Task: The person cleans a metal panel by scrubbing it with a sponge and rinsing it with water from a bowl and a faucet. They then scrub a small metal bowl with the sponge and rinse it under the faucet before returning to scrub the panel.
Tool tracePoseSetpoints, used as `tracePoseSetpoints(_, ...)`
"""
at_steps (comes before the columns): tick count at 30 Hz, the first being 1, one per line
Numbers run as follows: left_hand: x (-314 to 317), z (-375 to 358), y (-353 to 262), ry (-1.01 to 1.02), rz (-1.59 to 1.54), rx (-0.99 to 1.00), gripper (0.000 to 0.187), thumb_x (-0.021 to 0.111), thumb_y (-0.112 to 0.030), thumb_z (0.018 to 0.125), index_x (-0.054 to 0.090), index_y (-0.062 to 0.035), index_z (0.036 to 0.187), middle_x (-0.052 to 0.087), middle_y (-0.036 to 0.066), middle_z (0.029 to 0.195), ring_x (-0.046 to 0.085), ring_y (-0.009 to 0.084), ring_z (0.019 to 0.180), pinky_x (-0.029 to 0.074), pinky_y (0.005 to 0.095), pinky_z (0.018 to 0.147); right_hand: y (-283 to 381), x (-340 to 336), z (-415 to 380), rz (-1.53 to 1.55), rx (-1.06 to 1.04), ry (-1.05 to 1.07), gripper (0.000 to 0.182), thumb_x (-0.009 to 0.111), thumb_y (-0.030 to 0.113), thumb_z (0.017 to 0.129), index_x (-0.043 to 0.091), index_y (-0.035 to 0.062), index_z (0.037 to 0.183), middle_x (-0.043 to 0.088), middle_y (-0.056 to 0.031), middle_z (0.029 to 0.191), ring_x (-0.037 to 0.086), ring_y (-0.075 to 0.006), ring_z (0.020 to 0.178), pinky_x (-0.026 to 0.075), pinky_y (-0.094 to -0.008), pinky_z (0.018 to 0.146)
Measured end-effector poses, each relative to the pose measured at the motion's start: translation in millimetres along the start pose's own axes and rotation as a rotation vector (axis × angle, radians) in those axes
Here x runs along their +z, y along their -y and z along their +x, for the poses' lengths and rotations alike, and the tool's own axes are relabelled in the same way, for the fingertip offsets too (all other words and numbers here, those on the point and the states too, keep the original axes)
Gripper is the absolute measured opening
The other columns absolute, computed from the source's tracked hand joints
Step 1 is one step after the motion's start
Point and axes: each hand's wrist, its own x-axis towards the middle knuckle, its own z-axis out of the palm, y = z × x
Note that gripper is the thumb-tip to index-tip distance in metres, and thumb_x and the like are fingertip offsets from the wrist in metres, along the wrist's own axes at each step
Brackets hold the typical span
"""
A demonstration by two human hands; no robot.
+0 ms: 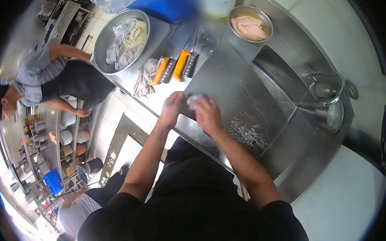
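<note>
My right hand (208, 116) is closed over a small whitish wad (193, 100), blurred, at the near left part of a dark grey metal surface (229, 79). Just left of it, at the counter's front edge, is my left hand (172, 107) with its fingers curled in; what it holds, if anything, is hidden. White suds (246, 129) and wet streaks lie on the metal to the right. Beyond my hands lie two tools with yellow-orange handles (182, 65), dark ribbed pieces beside them. A crumpled greyish cloth (144, 81) lies at the counter's left edge.
A large metal bowl (102, 52) of wet cloths stands at the back left, touched by a co-worker (53, 75). A round pan (271, 34) holds pale pink meat in liquid. A sink basin (275, 66) and tap (341, 90) are right. Another person (79, 214) is behind left.
</note>
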Motion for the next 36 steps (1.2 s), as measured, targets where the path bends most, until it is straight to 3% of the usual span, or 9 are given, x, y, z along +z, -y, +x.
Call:
tracePoseSetpoints(5, -9.0, 1.8, 4.8, 0.023, 0.297, 0.169, 0.019, 0.054, -0.017, 0.106, 0.060, -0.0020, 0.116, 0.061, 0.001, 0.100, 0.056, 0.0103, 0.099, 0.046, 0.0277, 0.090, -32.1, -27.6, -58.3, 0.026, 0.140, -0.004, 0.026, 0.063, 0.008, 0.089, 0.069, 0.0121, 0.114, 0.067, -0.0120, 0.113, 0.063, -0.0374, 0.104, 0.052, -0.0455, 0.089)
tracePoseSetpoints(8, -15.6, -5.8, -5.5, 0.140, 0.414, 0.244, 0.032, 0.053, -0.002, 0.099, 0.051, -0.0020, 0.131, 0.058, 0.009, 0.122, 0.058, 0.0149, 0.112, 0.047, 0.0298, 0.099, -71.0, -52.6, -104.2, -0.023, 0.583, -0.082, 0.024, 0.063, 0.012, 0.092, 0.066, 0.0065, 0.115, 0.066, -0.0165, 0.116, 0.064, -0.0399, 0.107, 0.051, -0.0459, 0.089)
tracePoseSetpoints(10, -21.4, -32.7, -39.8, 0.317, 0.752, 0.471, 0.055, 0.053, 0.006, 0.090, 0.044, -0.0048, 0.144, 0.048, 0.016, 0.143, 0.052, 0.0255, 0.132, 0.046, 0.0368, 0.109, -81.8, -68.3, -135.9, 0.020, 0.694, -0.201, 0.024, 0.064, 0.016, 0.094, 0.064, 0.0037, 0.115, 0.066, -0.0193, 0.114, 0.064, -0.0414, 0.106, 0.051, -0.0466, 0.088)
tracePoseSetpoints(11, -22.4, -36.1, -59.4, 0.382, 1.226, 0.594, 0.077, 0.056, 0.009, 0.082, 0.038, -0.0145, 0.153, 0.032, 0.017, 0.159, 0.037, 0.0331, 0.147, 0.035, 0.0455, 0.120, -82.0, -71.0, -144.0, 0.050, 0.746, -0.259, 0.026, 0.065, 0.018, 0.095, 0.064, 0.0023, 0.115, 0.066, -0.0207, 0.113, 0.064, -0.0422, 0.105, 0.051, -0.0470, 0.088)
tracePoseSetpoints(15, -24.8, 1.4, -62.1, 0.537, 1.903, 0.928, 0.075, 0.061, 0.000, 0.084, 0.045, -0.0277, 0.152, 0.029, 0.004, 0.165, 0.029, 0.0281, 0.152, 0.023, 0.0503, 0.126, -67.8, -82.0, -158.9, 0.088, 0.763, -0.150, 0.030, 0.065, 0.025, 0.097, 0.062, 0.0007, 0.114, 0.066, -0.0230, 0.109, 0.064, -0.0425, 0.104, 0.051, -0.0459, 0.087)
tracePoseSetpoints(19, -8.9, 31.4, -72.2, 0.745, 1.813, 1.355, 0.053, 0.062, -0.014, 0.087, 0.062, -0.0239, 0.139, 0.057, -0.005, 0.147, 0.038, 0.0208, 0.148, 0.025, 0.0529, 0.125, -51.4, -78.9, -164.6, 0.132, 0.838, -0.086, 0.034, 0.064, 0.030, 0.097, 0.062, 0.0007, 0.115, 0.067, -0.0235, 0.106, 0.065, -0.0421, 0.103, 0.051, -0.0457, 0.087)
tracePoseSetpoints(23, 10.1, 19.3, -92.5, 0.805, 1.711, 1.543, 0.042, 0.059, -0.017, 0.088, 0.069, -0.0222, 0.129, 0.067, -0.005, 0.132, 0.052, 0.0209, 0.137, 0.030, 0.0552, 0.122, -44.9, -82.9, -180.6, 0.191, 0.836, -0.211, 0.034, 0.065, 0.029, 0.098, 0.062, 0.0031, 0.119, 0.068, -0.0200, 0.106, 0.065, -0.0382, 0.103, 0.051, -0.0436, 0.091)
tracePoseSetpoints(33, 113.4, -71.0, -168.0, 1.085, 1.370, 1.874, 0.029, 0.069, -0.013, 0.075, 0.074, -0.0106, 0.103, 0.073, 0.001, 0.106, 0.067, 0.0205, 0.106, 0.051, 0.0422, 0.098, -22.6, -186.5, -241.8, 0.121, 0.924, -0.753, 0.028, 0.066, 0.021, 0.098, 0.066, 0.0001, 0.115, 0.068, -0.0179, 0.110, 0.065, -0.0296, 0.108, 0.049, -0.0382, 0.094)
tracePoseSetpoints(36, 146.1, -99.1, -190.4, 1.184, 1.307, 1.951, 0.022, 0.072, -0.012, 0.072, 0.072, -0.0080, 0.094, 0.072, 0.002, 0.097, 0.068, 0.0183, 0.098, 0.053, 0.0370, 0.088, -14.1, -214.5, -256.6, 0.239, 0.998, -0.893, 0.024, 0.065, 0.021, 0.100, 0.066, 0.0010, 0.111, 0.068, -0.0072, 0.099, 0.061, -0.0152, 0.092, 0.047, -0.0303, 0.085)
